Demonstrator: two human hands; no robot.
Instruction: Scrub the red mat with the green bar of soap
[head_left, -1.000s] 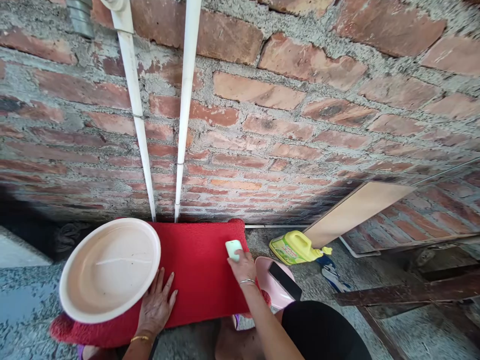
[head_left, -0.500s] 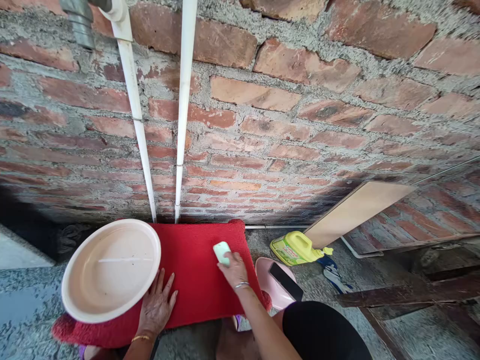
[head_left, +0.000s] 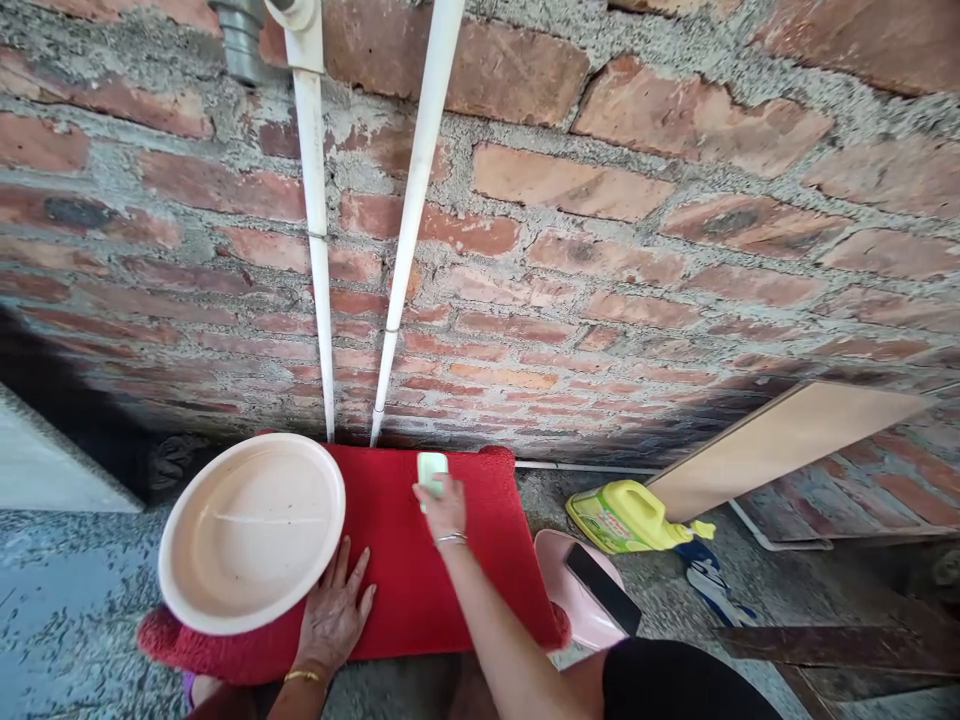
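My right hand (head_left: 447, 510) grips a pale green block (head_left: 430, 466) that looks like a bar of soap, held flat against the red cloth (head_left: 401, 580) near its far edge. The cloth is spread out like a mat, with thick fuzzy ends. My left hand (head_left: 334, 612) lies flat on the cloth, fingers spread, its fingertips beside the basin's rim. A wide cream basin (head_left: 171, 590) sits on the left part of the cloth; a few dark specks show on its bottom.
A pink plastic seat or stool (head_left: 553, 562) with a black phone (head_left: 600, 588) on it stands right of the cloth. Beyond are a yellow-green detergent jug (head_left: 622, 518), a blue-and-white slipper (head_left: 709, 585) and a leaning board (head_left: 787, 440). White pipes (head_left: 319, 250) run down the brick wall.
My right hand has slid the pale green bar leftward and toward the cloth's far edge. My left hand stays flat beside the basin. The whole view has shifted slightly.
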